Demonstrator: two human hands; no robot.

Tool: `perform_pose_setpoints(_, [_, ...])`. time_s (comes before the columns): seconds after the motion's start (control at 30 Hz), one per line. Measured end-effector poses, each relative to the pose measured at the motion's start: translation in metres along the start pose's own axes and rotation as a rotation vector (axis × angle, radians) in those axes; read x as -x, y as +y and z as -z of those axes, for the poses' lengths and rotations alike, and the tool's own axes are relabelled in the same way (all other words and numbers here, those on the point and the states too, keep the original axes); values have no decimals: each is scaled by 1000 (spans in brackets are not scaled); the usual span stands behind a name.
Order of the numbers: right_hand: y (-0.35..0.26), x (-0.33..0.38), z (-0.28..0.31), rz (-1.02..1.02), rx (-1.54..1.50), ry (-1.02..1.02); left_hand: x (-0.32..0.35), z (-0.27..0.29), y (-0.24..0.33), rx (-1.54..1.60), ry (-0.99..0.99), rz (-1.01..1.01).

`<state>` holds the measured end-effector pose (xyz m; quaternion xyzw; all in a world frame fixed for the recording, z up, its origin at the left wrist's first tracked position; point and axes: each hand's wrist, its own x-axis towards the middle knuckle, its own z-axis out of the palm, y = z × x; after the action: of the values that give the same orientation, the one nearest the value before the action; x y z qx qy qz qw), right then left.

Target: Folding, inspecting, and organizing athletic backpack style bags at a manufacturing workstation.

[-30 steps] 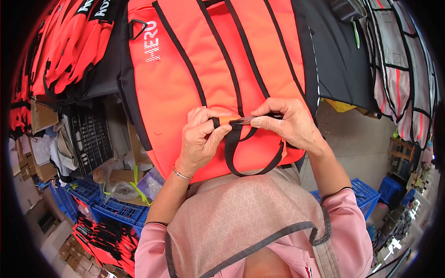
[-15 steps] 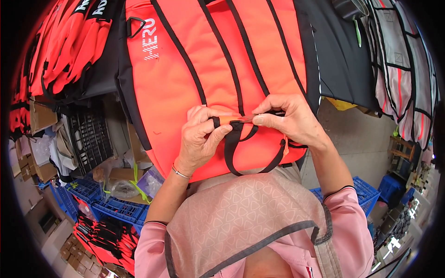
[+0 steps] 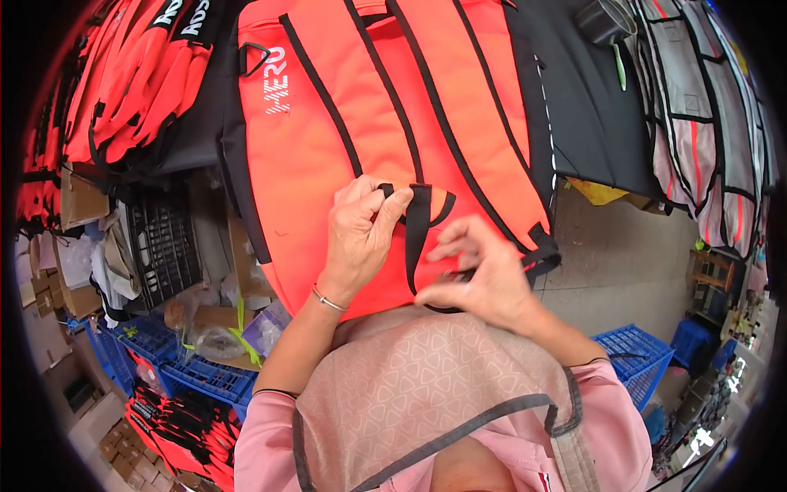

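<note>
Strap (image 3: 354, 90) (black-edged fabric) in left grip (image 3: 357, 231)

- Thin silvery bangle (image 3: 329, 298), just below the left hand (image 3: 359, 234)
- Short pink sleeves (image 3: 270, 430) edged dark, well below both hands
- Brownish-pink apron (image 3: 418, 377), rounded-triangle pattern, grey binding (image 3: 459, 429), below and between the hands

Bag workshop: orange-red backpack (image 3: 303, 205) spread across dark worktop (image 3: 590, 115), red pieces (image 3: 135, 102) heaped far left, grey panels (image 3: 695, 107) massed far right. Blue plastic crates (image 3: 215, 379) flank worker (image 3: 607, 410) in patterned apron (image 3: 426, 373); red-and-black pieces (image 3: 184, 426) stacked near left, close to piled cardboard cartons (image 3: 123, 451). Hard grey floor (image 3: 598, 254) shows at right, below worktop edge.
</note>
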<state>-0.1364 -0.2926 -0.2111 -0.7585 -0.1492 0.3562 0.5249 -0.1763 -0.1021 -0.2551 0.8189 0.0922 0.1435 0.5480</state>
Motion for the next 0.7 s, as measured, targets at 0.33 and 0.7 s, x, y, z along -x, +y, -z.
perform_pose_setpoints(0.33, [17,10,8,-15,144,-525,-10,-6,-5,120,73,-33])
perform_pose_setpoints(0.7, [-35,-5,66,342,286,115,-5,-3,-18,39,47,-37])
